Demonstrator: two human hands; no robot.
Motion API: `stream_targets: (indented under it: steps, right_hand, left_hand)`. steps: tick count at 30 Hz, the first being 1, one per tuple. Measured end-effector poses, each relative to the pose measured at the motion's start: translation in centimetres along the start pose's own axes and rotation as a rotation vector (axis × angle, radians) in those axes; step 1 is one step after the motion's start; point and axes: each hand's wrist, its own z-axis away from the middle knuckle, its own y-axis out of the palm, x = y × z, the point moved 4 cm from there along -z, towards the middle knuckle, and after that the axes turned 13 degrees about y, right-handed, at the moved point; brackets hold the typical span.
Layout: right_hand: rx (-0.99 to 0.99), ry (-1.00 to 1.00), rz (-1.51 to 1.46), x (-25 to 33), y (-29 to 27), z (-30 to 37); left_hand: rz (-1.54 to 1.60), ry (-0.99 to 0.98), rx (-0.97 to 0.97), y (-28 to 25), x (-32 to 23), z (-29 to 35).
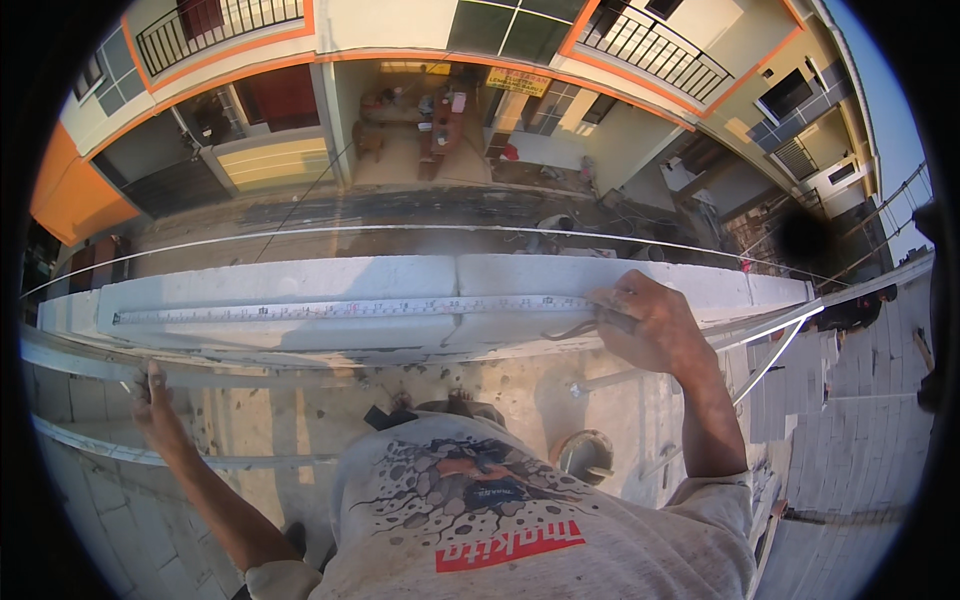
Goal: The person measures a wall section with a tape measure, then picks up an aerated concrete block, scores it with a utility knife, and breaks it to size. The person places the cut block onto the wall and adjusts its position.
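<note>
My right hand [645, 318] is closed around a tape measure, whose case is mostly hidden by the fingers. Its white blade [350, 308] runs out to the left, lying along the top of a wall of pale blocks [370, 272]. A joint between two blocks shows under the blade, left of my right hand. Low on the left, my left hand [157, 405] is beside a metal rail [80, 367], away from the blade. Its fingers are drawn together, and a thin light sliver shows by the fingertips, too small to name.
A taut white string [400, 229] runs along the wall's far side. Below on my side are a round bucket [585, 456] and a second metal rail [110, 455]. Stacked pale blocks [850, 420] stand at right. Houses with orange trim [400, 55] face the wall.
</note>
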Motion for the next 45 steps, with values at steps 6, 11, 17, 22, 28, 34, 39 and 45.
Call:
stream_targets:
  steps: [6, 11, 17, 22, 28, 34, 39, 45]
  right_hand:
    - [-0.036, -0.014, 0.031, 0.0, 0.0, 0.2]
    - [-0.059, -0.046, 0.019, 0.1, 0.1, 0.3]
    - [-0.046, -0.04, 0.002, 0.1, 0.0, 0.3]
    - [-0.021, 0.004, -0.035, 0.0, -0.3, 0.3]
    - [0.068, 0.088, -0.197, -1.4, -0.6, 0.8]
    - [0.081, 0.122, -0.381, -3.7, -0.9, 1.0]
    - [0.106, 0.178, -0.326, -5.1, -1.2, 1.4]
    - [0.08, 0.192, -0.259, -7.0, -1.8, 1.6]
  left_hand:
    - [0.02, -0.008, -0.008, 1.2, 0.0, 0.4]
    - [0.007, 0.009, 0.0, 1.3, -0.2, 0.7]
    - [0.039, -0.02, -0.047, 0.9, -0.1, 0.9]
    - [0.041, 0.012, -0.045, 0.6, -0.6, 0.5]
    - [0.017, 0.05, -0.062, -0.2, -2.2, 0.2]
    - [0.002, 0.083, -0.084, 0.3, -3.8, 0.0]
    - [-0.02, 0.149, -0.078, 1.1, -4.8, -0.5]
    - [-0.08, 0.247, -0.079, 1.9, -7.0, -0.3]
